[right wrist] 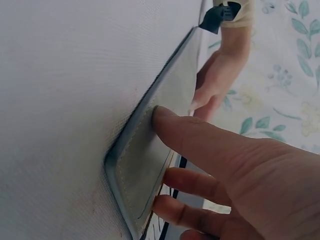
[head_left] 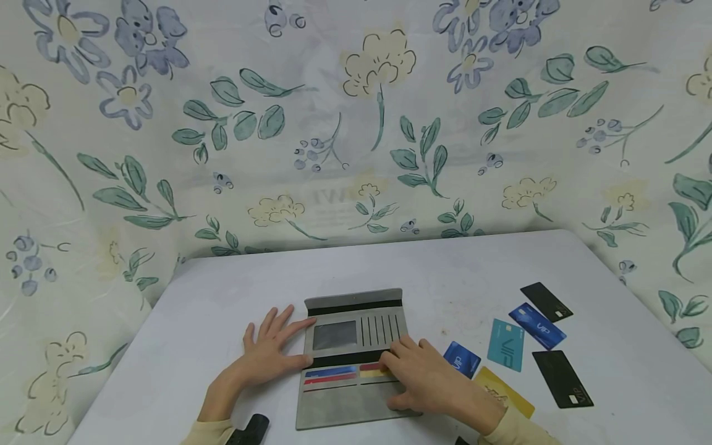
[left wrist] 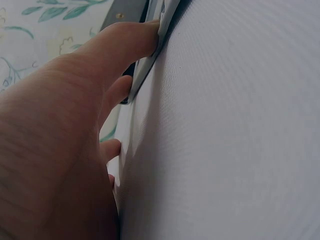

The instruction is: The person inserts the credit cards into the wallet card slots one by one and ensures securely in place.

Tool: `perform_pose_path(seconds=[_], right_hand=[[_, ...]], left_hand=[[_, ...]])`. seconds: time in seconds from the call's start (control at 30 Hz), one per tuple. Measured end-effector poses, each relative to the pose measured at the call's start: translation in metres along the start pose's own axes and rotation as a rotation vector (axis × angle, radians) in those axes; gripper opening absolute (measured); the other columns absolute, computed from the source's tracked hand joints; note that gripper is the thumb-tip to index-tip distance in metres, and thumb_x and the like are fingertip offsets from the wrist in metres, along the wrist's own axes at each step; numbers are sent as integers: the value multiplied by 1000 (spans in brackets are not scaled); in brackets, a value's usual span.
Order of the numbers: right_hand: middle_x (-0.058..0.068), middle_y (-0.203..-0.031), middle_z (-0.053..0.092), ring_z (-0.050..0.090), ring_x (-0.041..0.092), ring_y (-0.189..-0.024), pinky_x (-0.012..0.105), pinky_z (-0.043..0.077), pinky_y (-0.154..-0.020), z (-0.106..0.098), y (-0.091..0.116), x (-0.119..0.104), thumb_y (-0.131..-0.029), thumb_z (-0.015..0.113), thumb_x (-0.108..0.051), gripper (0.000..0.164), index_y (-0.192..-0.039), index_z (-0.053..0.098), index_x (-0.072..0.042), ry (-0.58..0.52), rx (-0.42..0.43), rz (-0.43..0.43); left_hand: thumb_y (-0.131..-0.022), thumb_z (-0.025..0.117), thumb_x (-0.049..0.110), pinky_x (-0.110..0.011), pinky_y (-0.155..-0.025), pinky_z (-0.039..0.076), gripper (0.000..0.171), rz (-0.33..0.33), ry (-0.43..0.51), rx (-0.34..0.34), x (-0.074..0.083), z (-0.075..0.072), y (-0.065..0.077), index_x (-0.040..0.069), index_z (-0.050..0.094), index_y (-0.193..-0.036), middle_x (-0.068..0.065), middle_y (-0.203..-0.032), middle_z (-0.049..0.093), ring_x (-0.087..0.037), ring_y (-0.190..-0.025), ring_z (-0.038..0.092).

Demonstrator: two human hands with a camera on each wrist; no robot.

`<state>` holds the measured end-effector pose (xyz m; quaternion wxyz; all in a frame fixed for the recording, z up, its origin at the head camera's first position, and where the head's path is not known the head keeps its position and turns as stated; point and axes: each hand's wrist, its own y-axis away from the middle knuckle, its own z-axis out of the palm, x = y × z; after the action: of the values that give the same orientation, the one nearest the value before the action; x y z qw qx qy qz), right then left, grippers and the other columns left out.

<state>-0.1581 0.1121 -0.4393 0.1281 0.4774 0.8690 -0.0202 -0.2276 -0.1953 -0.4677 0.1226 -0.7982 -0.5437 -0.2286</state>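
Observation:
A grey wallet (head_left: 328, 411) lies unfolded on the white table, with a clear window and several card slots in its upper half. Blue, red and yellow card edges (head_left: 330, 372) show in the slots of the lower half. My left hand (head_left: 268, 353) is spread at the wallet's left edge, its thumb and forefinger touching it. Over the lower right part is my right hand (head_left: 425, 380). Its thumb presses the pocket face (right wrist: 145, 150), and its fingertips touch the slot edge near the yellow card. The right hand hides part of that slot.
To the right lie loose cards: a blue one (head_left: 462, 360), a teal one (head_left: 505, 345), a dark blue one (head_left: 538, 326), a yellow one (head_left: 508, 392) partly behind the right forearm, and black ones (head_left: 563, 379). A floral curtain (head_left: 334, 154) hangs behind the table (head_left: 233, 278).

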Motion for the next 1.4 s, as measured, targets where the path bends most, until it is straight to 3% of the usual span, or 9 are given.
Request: perform_pose_path(seconds=[0.17, 0.43, 0.57, 0.8, 1.07, 1.4], right_hand=[[-10, -106, 57, 45, 10, -100, 41, 49, -88, 0, 1, 1, -79, 80, -45, 43, -114, 63, -24, -11, -1, -3], [-12, -109, 56, 47, 11, -108, 45, 47, -93, -4, 2, 14, -84, 77, -41, 38, -117, 65, -24, -123, -42, -25], [-8, -111, 59, 48, 13, -107, 45, 45, -90, -14, 2, 23, -84, 77, -42, 42, -119, 65, -22, -145, -2, -31], [0, -106, 60, 50, 19, -103, 44, 42, -85, -48, 11, 54, -86, 77, -31, 40, -120, 66, -15, -158, 187, 78], [6, -104, 61, 50, 31, -104, 56, 39, -84, -77, 28, 99, -88, 75, -28, 40, -122, 64, -11, -117, 344, 211], [27, -116, 57, 46, 44, -107, 70, 34, -86, -80, 53, 172, -93, 67, -31, 49, -129, 55, 1, -193, 349, 392]], left_hand=[[-80, 73, 51, -74, -105, -12, 73, 8, -1, 8, -1, 0, 0, 25, 51, -145, -20, -163, 19, -47, -148, -1], [-80, 72, 51, -74, -105, -12, 73, 5, 11, -2, 1, -1, 1, 25, 51, -145, -21, -162, 18, -47, -148, -2], [-80, 72, 51, -74, -105, -12, 73, -1, 5, -4, 2, 0, 1, 26, 50, -145, -21, -162, 18, -47, -148, -1], [-80, 72, 51, -74, -105, -13, 74, -11, -15, -15, 3, -1, 1, 26, 50, -145, -20, -163, 17, -47, -148, -2], [-80, 72, 51, -74, -105, -13, 73, -12, -11, -12, 3, -1, 1, 26, 50, -145, -21, -163, 17, -47, -148, -2], [-80, 72, 51, -75, -105, -11, 73, 9, 8, -4, 2, -2, 2, 26, 50, -145, -20, -163, 19, -47, -148, -1]])
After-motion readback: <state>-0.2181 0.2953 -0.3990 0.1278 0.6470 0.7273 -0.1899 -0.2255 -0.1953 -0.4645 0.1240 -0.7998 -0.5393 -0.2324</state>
